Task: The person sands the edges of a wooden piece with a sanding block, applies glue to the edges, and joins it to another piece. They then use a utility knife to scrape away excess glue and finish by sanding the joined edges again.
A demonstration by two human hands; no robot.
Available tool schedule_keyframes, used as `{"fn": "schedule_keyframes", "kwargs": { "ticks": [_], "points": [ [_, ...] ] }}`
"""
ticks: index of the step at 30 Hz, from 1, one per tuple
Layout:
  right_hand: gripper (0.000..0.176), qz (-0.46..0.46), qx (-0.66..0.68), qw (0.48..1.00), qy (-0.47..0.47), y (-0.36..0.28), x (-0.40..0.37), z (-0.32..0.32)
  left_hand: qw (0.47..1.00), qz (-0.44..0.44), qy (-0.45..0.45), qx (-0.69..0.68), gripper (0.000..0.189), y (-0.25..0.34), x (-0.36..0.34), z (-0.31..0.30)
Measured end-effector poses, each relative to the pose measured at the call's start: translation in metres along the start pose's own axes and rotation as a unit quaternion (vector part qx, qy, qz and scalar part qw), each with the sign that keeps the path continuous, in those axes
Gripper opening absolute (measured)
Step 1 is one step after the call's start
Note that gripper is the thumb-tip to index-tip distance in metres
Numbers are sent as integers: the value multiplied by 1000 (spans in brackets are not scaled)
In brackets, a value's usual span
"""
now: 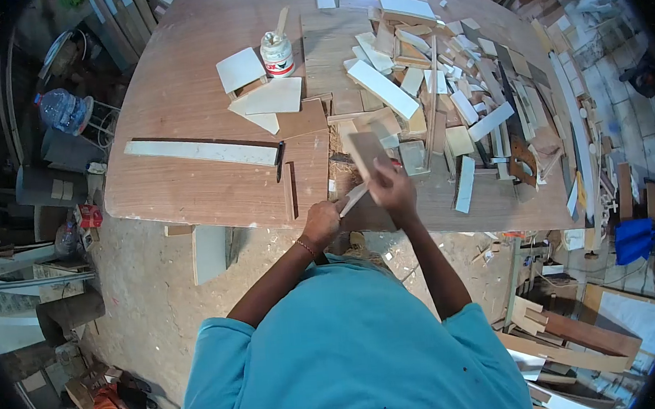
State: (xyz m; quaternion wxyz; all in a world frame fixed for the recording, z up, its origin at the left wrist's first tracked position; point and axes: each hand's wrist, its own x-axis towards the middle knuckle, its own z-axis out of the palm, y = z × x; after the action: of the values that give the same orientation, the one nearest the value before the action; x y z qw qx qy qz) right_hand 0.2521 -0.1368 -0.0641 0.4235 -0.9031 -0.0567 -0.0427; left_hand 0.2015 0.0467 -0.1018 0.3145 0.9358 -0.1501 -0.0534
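Observation:
My left hand (321,225) is closed around a small pale strip of wood (353,199) at the front edge of the wooden table (211,190). Just to its right, my right hand (394,193) grips a flat brown rectangular board (368,152), held tilted with its far end up. The board's near end is close to the strip, and my fingers cover part of it. Shavings (344,174) lie on the tabletop beyond the strip. A thin brown stick (289,192) rests left of my hands, beside a black pen (280,162).
A heap of wood offcuts (409,67) covers the table's right side, with a handsaw (522,160) at its edge. To the left lie a long white strip (200,151) and a jar of glue (277,55) with a stick in it. A water bottle (65,111) stands far left.

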Motion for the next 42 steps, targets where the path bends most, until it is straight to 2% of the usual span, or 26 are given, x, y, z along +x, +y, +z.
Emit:
{"fn": "schedule_keyframes", "kwargs": {
  "ticks": [1, 3, 6, 8, 9, 11, 13, 15, 17, 18, 19, 21, 22, 24, 27, 28, 29, 31, 32, 35, 36, 37, 39, 40, 41, 42],
  "points": [
    [48, -55, -24, 998, -15, -11, -10, -4, 1000, 15, 12, 5, 37, 3, 2, -3],
    [49, -63, -68, 996, -10, -13, -19, -7, 999, 30, 21, 5, 37, 15, 1, -6],
    [48, -21, -18, 1000, -15, 4, -2, -7, 1000, -6, -4, 21, 38, 23, 2, -10],
    [47, 78, -72, 994, 26, 11, 9, -2, 998, 9, 41, 37, 33, 23, 2, -11],
    [47, 78, -72, 994, 27, 14, 5, 3, 998, 9, 41, 36, 33, 24, 4, -10],
    [48, 41, 115, 992, 32, -14, -14, 8, 1000, -6, 5, 17, 20, 33, 12, -19],
    [48, 22, 94, 995, 32, -52, -27, 2, 999, -27, 5, 17, 19, 9, 19, 11],
    [46, -73, -8, 996, 41, -66, -35, -2, 999, -47, 3, 19, 17, 9, 21, 9],
    [44, -62, -37, 997, 35, -47, -26, -4, 997, -36, -46, 42, 14, 37, 20, -26],
    [44, -1, 9, 1000, 30, -23, -17, -1, 999, -15, 5, 33, 12, 34, 18, -16],
    [44, 58, 57, 996, 26, -17, -6, -3, 999, -11, 6, 35, 12, 37, 22, -18],
    [46, 79, 100, 991, 47, -9, -6, -1, 997, -21, 5, 73, 13, 45, 26, -19],
    [45, 58, 124, 989, 61, -13, -9, 2, 997, -17, 6, 73, 13, 45, 31, -18],
    [44, 2, 157, 980, 122, -40, -21, 9, 992, -41, -55, 104, 15, 42, 42, -17],
    [43, -45, 137, 982, 125, -50, -26, 5, 996, -25, -66, 52, 14, 53, 43, -36],
    [43, 15, 149, 982, 115, -48, -20, 4, 990, -19, -51, 127, 13, 45, 42, -25],
    [43, 15, 149, 982, 116, -36, -16, 5, 990, -18, -50, 127, 13, 46, 41, -19],
    [45, 101, 156, 975, 119, -18, -6, 5, 995, -17, -11, 98, 14, 53, 44, -17],
    [44, 46, 117, 982, 140, -20, -13, 3, 997, 12, -17, 70, 16, 56, 44, -23],
    [44, -33, 67, 984, 164, -32, -33, 0, 997, 23, -24, 75, 11, 67, 49, -29],
    [46, 32, 87, 987, 133, -37, -30, -5, 996, 26, -25, 76, 11, 62, 54, -23],
    [46, 36, 86, 986, 139, -43, -23, -10, 995, 19, 2, 103, 9, 54, 58, -13],
    [45, 29, -27, 990, 134, -48, -3, -20, 992, 17, 25, 124, 8, 57, 56, -3],
    [47, 99, -97, 985, 105, -43, 10, -21, 990, 66, 26, 120, 7, 63, 52, -5],
    [47, 101, -95, 984, 108, -43, 4, -19, 986, 115, 28, 120, 7, 65, 47, -8],
    [47, 126, -65, 984, 104, -45, -1, -18, 988, 120, 52, 87, 8, 54, 48, 3]
  ]
}}
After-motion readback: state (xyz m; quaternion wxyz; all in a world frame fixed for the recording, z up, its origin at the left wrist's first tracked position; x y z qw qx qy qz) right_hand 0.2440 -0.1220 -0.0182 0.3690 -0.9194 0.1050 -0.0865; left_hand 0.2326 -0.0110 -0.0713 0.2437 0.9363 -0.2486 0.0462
